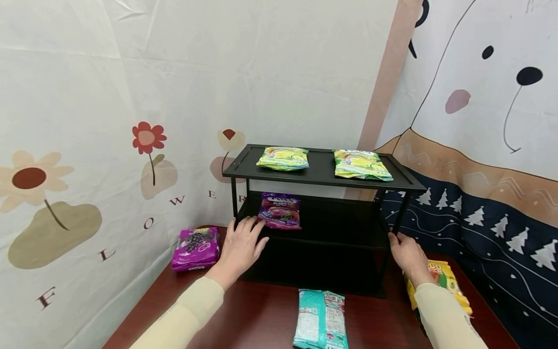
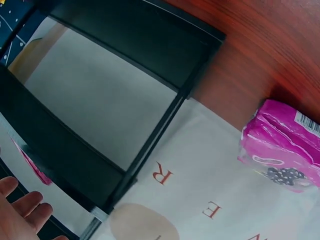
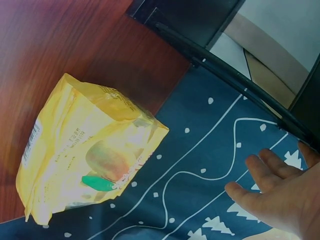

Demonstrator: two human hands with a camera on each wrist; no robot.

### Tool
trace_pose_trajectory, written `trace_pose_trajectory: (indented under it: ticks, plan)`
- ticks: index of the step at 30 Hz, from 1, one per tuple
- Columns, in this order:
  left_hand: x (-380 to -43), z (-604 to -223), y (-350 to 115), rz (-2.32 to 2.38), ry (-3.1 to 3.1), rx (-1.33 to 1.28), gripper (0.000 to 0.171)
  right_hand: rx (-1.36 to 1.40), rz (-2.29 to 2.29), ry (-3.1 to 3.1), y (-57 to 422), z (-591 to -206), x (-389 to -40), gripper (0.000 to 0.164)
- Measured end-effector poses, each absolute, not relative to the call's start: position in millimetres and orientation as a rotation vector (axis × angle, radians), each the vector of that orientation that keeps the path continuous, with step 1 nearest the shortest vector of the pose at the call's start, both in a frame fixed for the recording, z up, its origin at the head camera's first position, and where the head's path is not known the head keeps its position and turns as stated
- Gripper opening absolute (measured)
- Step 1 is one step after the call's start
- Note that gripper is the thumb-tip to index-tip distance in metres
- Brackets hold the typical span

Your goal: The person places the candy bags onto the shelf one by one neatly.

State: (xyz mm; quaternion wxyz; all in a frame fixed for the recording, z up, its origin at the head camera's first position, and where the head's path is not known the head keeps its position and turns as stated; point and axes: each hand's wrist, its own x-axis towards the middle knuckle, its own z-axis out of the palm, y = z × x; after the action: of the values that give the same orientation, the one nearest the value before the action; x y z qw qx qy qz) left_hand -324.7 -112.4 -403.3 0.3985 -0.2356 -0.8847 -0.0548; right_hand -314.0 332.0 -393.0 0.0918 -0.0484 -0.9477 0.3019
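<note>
A black tiered rack [image 1: 340, 220] stands on the table. My left hand [image 1: 241, 245] has its fingers spread in front of the rack's left end, fingertips right at the middle shelf's edge. Just beyond them on that shelf lies a purple berries candy bag [image 1: 280, 211]. At the rack's right end is my right hand [image 1: 409, 254], fingertips at the right front post near middle-shelf height. In the right wrist view the fingers [image 3: 260, 175] extend loosely towards the frame. Two yellow-green candy bags [image 1: 283, 158] [image 1: 362, 165] lie on the top shelf.
A purple bag with a dark berry picture [image 1: 196, 248] lies left of the rack, and a yellow bag [image 3: 95, 155] lies to its right. In front rests a teal bag [image 1: 321, 320], printed back up. Patterned cloth [image 1: 279, 72] hangs behind.
</note>
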Motion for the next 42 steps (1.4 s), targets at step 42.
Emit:
trace_pose_trajectory:
  ticks: [42]
  plan:
    - [-362,-396,-165,-0.702,-2.672,-0.122,0.059,-0.144,0.898,-2.842,334,-394,-316,0.071]
